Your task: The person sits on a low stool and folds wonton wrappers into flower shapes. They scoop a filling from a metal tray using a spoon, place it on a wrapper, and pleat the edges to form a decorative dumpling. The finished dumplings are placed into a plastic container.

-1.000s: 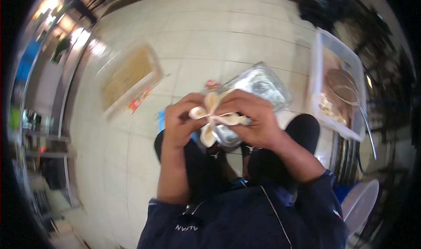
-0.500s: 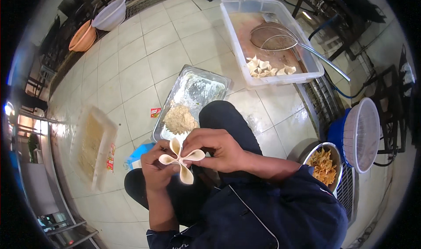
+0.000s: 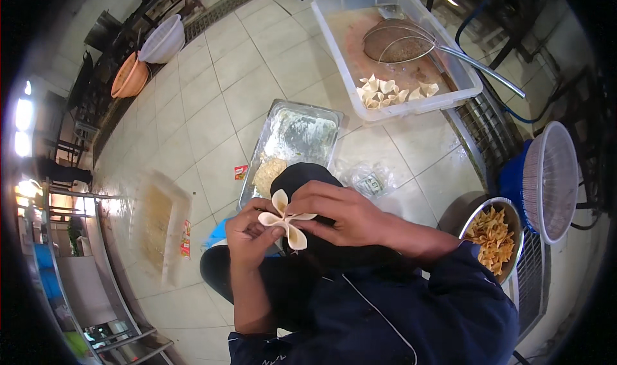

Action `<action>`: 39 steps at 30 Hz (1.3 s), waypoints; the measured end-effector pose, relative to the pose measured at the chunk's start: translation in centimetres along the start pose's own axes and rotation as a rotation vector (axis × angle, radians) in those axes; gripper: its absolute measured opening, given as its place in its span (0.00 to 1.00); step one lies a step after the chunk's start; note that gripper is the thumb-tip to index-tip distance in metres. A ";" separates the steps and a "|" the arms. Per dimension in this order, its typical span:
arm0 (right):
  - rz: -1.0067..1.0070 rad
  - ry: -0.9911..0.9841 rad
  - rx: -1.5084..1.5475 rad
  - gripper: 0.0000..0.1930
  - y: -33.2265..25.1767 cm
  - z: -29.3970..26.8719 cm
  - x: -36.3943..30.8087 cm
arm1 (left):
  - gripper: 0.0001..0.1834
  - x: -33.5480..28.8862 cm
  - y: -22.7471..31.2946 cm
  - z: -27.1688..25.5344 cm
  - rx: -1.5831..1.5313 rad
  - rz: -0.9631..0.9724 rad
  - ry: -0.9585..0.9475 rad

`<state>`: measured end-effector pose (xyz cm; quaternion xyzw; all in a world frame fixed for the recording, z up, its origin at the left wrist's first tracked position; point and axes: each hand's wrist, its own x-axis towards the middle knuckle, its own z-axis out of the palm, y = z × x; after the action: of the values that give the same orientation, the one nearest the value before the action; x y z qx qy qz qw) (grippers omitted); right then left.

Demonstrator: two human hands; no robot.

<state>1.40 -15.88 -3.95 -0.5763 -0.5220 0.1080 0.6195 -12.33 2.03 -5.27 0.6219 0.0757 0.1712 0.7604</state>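
Both hands pinch my dough flower (image 3: 283,220): left grip (image 3: 252,234) below-left, right grip (image 3: 337,209) right; tray (image 3: 302,133) lies beyond.

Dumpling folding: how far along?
Done: a few folded pieces lie in the clear tub, fried ones fill the metal bowl. In hand: left hand and right hand pinch a wrapper. Left: filling remains on the foil tray.

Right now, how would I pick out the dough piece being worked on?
Start at the metal tray on the tiled floor, then drop to both hands just below it. The pinched dough wrapper between them has four spread petals; the other folded pieces lie in the clear tub.
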 end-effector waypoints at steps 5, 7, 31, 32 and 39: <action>-0.010 -0.067 -0.032 0.11 1.0 -2.0 -0.3 | 0.10 1.2 -1.4 1.0 -0.114 -0.074 -0.020; -0.001 -0.080 -0.027 0.13 1.4 -2.6 -0.4 | 0.10 1.3 -2.1 1.1 -0.176 -0.141 -0.013; 0.546 0.472 0.143 0.05 19.9 -20.4 3.3 | 0.21 1.8 1.7 -6.6 -0.037 -0.189 0.088; 0.574 0.467 0.065 0.06 22.7 -21.8 4.1 | 0.21 0.7 1.9 -8.3 -0.019 -0.172 0.163; 0.589 0.248 -0.806 0.08 37.1 -25.3 8.0 | 0.20 -5.9 2.7 -17.2 -0.002 -0.044 0.563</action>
<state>41.68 -13.60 -25.11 -0.9004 -0.2601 -0.0011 0.3487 -23.86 16.20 -6.94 0.5474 0.2970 0.3207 0.7137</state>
